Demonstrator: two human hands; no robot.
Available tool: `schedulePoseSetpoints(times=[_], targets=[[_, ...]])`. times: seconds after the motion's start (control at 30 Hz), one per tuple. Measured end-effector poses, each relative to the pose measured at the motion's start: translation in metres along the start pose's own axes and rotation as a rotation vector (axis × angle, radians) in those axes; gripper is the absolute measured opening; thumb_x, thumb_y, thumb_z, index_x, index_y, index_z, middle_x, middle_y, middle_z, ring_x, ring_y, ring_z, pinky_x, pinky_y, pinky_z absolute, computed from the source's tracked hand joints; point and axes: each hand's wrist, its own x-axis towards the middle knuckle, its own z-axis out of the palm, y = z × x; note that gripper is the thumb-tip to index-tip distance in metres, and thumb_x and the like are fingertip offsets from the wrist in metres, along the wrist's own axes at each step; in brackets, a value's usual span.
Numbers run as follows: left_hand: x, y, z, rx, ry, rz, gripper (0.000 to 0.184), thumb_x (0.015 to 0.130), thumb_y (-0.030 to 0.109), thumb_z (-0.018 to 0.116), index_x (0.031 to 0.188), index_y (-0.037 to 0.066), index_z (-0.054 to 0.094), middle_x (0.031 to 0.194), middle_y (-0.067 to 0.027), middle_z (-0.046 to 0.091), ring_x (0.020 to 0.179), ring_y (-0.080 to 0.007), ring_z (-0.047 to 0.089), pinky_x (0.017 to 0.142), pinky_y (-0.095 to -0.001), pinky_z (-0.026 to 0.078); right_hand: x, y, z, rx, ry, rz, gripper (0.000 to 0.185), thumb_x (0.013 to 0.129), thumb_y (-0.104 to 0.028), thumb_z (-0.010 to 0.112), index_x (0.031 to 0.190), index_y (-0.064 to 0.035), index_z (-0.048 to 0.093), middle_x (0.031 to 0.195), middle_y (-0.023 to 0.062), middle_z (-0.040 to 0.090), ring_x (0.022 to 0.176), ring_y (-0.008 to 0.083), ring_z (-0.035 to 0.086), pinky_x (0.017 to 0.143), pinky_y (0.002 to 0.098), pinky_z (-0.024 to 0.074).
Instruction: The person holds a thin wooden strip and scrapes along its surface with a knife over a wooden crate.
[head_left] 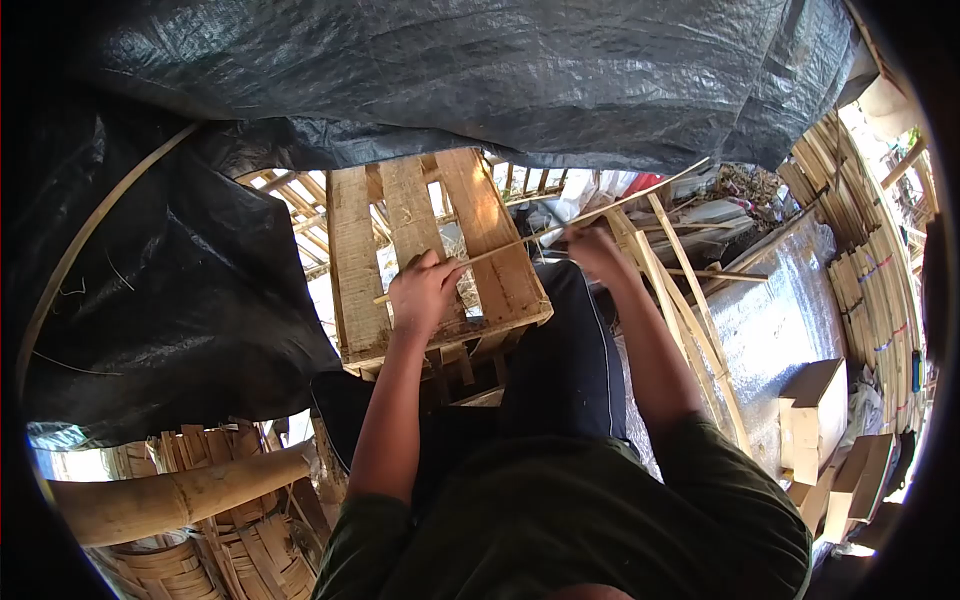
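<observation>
A thin bamboo strip [505,247] runs slantwise above a slatted wooden crate [400,205], its far end rising to the upper right. Over the crate, my left hand [422,290] is closed round the strip near its lower left end. My right hand [597,252] is closed near the middle of the strip, just right of the crate and above my knee. A dark, narrow object seems to stick out above my right hand; what it is cannot be made out.
Black plastic sheeting [450,65] hangs across the top and left. Long split bamboo pieces [690,310] lean at the right, beside a silvery sheet [775,310], cardboard boxes [815,415] and bundled strips [877,300]. A thick bamboo pole [180,497] lies at lower left above woven baskets [165,570].
</observation>
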Motion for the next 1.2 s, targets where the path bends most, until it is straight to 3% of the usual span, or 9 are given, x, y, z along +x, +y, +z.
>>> schedulePoseSetpoints(times=[0.23,0.3,0.57,0.6,0.7,0.77,0.83,0.97,1.2], targets=[[-0.004,-0.004,0.004,0.015,0.024,0.008,0.019,0.087,0.038,0.072,0.095,0.022,0.077,0.074,-0.0032,0.055,0.072,-0.0227,0.063,0.057,-0.0382,0.049,-0.041,-0.053,0.020,0.183,0.242,0.196,0.032,0.099,-0.023,0.046,0.110,0.0006,0.065,0.069,0.0204,0.067,0.050,0.0355,0.065,0.042,0.0474,0.0474],[-0.004,-0.005,0.004,-0.019,0.038,0.000,0.019,0.086,0.037,0.072,0.095,0.021,0.077,0.074,-0.0032,0.055,0.071,-0.0227,0.064,0.057,-0.0381,0.049,-0.032,-0.035,-0.004,0.371,-0.008,0.289,0.040,0.097,-0.030,0.052,0.099,0.0052,0.070,0.083,0.0277,0.071,0.081,0.0423,0.071,0.066,0.0472,0.0553],[-0.006,-0.007,0.007,-0.007,0.024,-0.010,0.017,0.087,0.036,0.072,0.093,0.021,0.077,0.076,-0.0020,0.057,0.074,-0.0214,0.065,0.059,-0.0362,0.051,-0.030,-0.032,0.036,-0.054,0.515,-0.168,0.035,0.097,-0.026,0.050,0.087,0.0009,0.070,0.078,0.0248,0.071,0.074,0.0393,0.072,0.067,0.0500,0.0571],[-0.005,-0.005,0.003,-0.004,-0.011,-0.026,0.018,0.087,0.037,0.072,0.093,0.021,0.077,0.077,-0.0022,0.057,0.075,-0.0218,0.065,0.060,-0.0365,0.051,-0.040,-0.039,0.000,0.070,0.060,0.042,0.037,0.099,-0.026,0.048,0.088,0.0010,0.069,0.076,0.0233,0.070,0.072,0.0387,0.072,0.064,0.0489,0.0570],[-0.005,-0.004,0.004,0.013,-0.013,-0.047,0.019,0.087,0.038,0.071,0.092,0.021,0.078,0.075,-0.0030,0.058,0.075,-0.0222,0.065,0.060,-0.0370,0.051,0.001,0.022,0.000,0.080,0.466,0.117,0.038,0.100,-0.027,0.047,0.090,0.0033,0.068,0.076,0.0247,0.070,0.068,0.0389,0.071,0.060,0.0480,0.0565],[-0.003,-0.007,0.006,0.020,0.012,-0.034,0.019,0.087,0.038,0.071,0.091,0.021,0.077,0.075,-0.0030,0.057,0.075,-0.0223,0.065,0.060,-0.0372,0.051,-0.026,-0.030,0.007,-0.258,0.373,0.008,0.044,0.102,-0.030,0.043,0.091,0.0046,0.067,0.078,0.0275,0.069,0.067,0.0408,0.070,0.058,0.0499,0.0550],[-0.007,-0.007,0.007,0.020,0.010,-0.011,0.019,0.087,0.039,0.071,0.091,0.022,0.077,0.075,-0.0031,0.057,0.075,-0.0224,0.065,0.060,-0.0374,0.051,-0.062,-0.080,0.017,0.219,0.267,0.134,0.043,0.104,-0.031,0.044,0.090,0.0013,0.068,0.070,0.0190,0.068,0.059,0.0332,0.068,0.049,0.0472,0.0495],[-0.006,-0.006,0.003,-0.005,0.031,-0.036,0.017,0.087,0.038,0.071,0.088,0.022,0.077,0.076,-0.0030,0.057,0.076,-0.0223,0.065,0.061,-0.0376,0.052,0.021,0.044,0.005,-0.280,0.293,-0.057,0.032,0.094,-0.022,0.053,0.090,0.0058,0.068,0.075,0.0269,0.069,0.067,0.0409,0.070,0.059,0.0478,0.0545],[-0.008,-0.012,0.008,-0.064,0.068,-0.009,0.017,0.084,0.036,0.074,0.090,0.020,0.077,0.076,-0.0044,0.057,0.076,-0.0248,0.065,0.061,-0.0399,0.052,-0.060,-0.075,-0.008,0.179,0.083,0.265,0.034,0.101,-0.025,0.046,0.101,0.0041,0.063,0.074,0.0236,0.067,0.056,0.0311,0.067,0.049,0.0434,0.0522]])
